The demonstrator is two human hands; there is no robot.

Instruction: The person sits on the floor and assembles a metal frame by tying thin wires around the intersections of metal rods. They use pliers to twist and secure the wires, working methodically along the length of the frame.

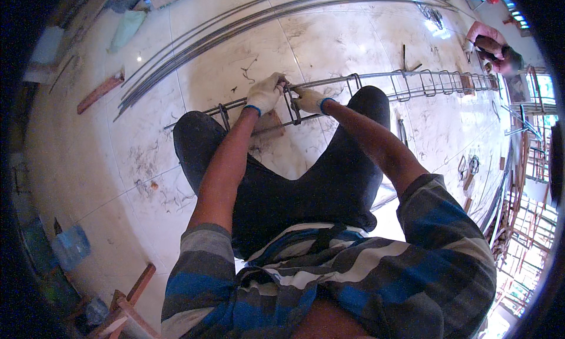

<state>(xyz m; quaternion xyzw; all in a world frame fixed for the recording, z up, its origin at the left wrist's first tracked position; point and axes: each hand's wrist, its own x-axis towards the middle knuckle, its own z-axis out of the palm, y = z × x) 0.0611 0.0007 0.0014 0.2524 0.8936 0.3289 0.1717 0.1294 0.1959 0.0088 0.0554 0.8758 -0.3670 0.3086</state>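
A long rebar cage (pixel 376 75) runs across in front of my bent knees, made of steel bars with rectangular stirrups. My left hand (pixel 265 94), in a pale work glove with a blue cuff, has its fingers closed at the top corner of one stirrup (pixel 294 112); what they pinch is too small to make out. My right hand (pixel 309 101), gloved alike, closes on that stirrup from the right, by the upper long bar. Its fingertips are partly hidden. Under the cage, below my left hand, lies a brownish block (pixel 269 124).
Several loose long bars (pixel 194 43) lie across the tiled floor beyond the cage. A reddish wood piece (pixel 101 94) rests at the left. At the cage's far right end another person (pixel 488 41) crouches. Wooden pieces (pixel 126 306) stand at the lower left.
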